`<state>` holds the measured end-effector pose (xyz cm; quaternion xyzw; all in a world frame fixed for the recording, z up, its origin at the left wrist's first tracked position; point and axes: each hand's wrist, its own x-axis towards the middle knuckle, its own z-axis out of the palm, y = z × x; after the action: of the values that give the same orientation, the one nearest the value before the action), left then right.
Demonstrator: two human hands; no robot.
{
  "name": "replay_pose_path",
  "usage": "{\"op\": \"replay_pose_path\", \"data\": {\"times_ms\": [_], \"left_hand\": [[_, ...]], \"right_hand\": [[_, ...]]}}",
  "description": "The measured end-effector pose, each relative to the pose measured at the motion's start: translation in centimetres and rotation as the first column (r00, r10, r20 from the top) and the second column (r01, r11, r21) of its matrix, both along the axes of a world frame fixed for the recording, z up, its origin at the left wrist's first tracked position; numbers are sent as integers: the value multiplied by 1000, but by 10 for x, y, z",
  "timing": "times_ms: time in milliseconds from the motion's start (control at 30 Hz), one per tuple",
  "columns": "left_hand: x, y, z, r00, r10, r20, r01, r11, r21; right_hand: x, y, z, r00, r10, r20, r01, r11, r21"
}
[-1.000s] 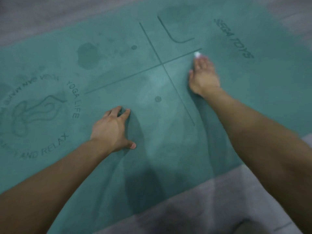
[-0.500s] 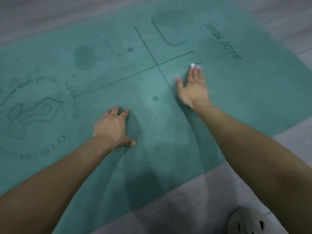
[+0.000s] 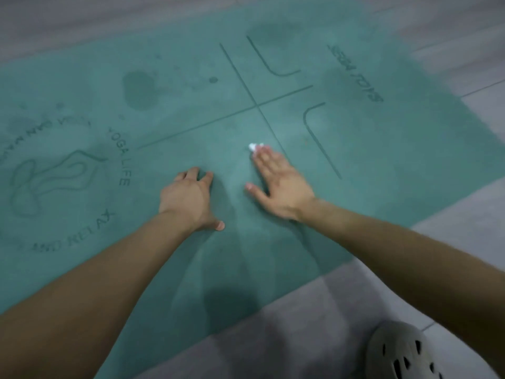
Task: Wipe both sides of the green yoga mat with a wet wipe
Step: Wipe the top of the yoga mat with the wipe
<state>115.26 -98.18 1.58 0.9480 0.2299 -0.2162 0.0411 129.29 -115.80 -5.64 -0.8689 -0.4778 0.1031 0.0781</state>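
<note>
The green yoga mat [image 3: 382, 165] lies flat on the floor, printed side up, with dark lines, a round logo at the left and several darker damp patches. My right hand [image 3: 278, 184] lies flat on the mat with straight fingers, pressing a white wet wipe [image 3: 253, 146] whose edge peeks out past the fingertips. Just left of it, my left hand [image 3: 190, 199] rests on the mat with the fingers bent at the tips and the thumb spread out.
Grey floor [image 3: 314, 329] borders the mat's near edge and its far side. A grey perforated shoe [image 3: 401, 354] shows at the bottom right, close to the mat's near edge.
My right hand has slid the wipe toward me and leftward across the printed lines, ending beside the left hand. The left hand has stayed in place.
</note>
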Motion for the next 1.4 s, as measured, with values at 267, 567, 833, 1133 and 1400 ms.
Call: {"op": "replay_pose_path", "data": {"times_ms": [267,567,833,1133,1400], "left_hand": [[1,4,-6,1000,-16,17,15,1000,6],[4,5,-9,999,-31,10,31,999,20],[0,0,-4,999,-25,-24,25,1000,3],[-12,-39,-11,974,-205,92,194,975,111],[-14,-53,0,992,-122,17,123,990,-63]], "right_hand": [[110,-30,7,873,-482,73,487,869,-89],[-25,-36,3,965,261,37,-261,965,-16],[17,-57,8,906,-423,9,423,905,-43],[73,-80,6,946,-307,99,312,950,-34],[-13,-41,-14,982,190,17,-190,980,57]]}}
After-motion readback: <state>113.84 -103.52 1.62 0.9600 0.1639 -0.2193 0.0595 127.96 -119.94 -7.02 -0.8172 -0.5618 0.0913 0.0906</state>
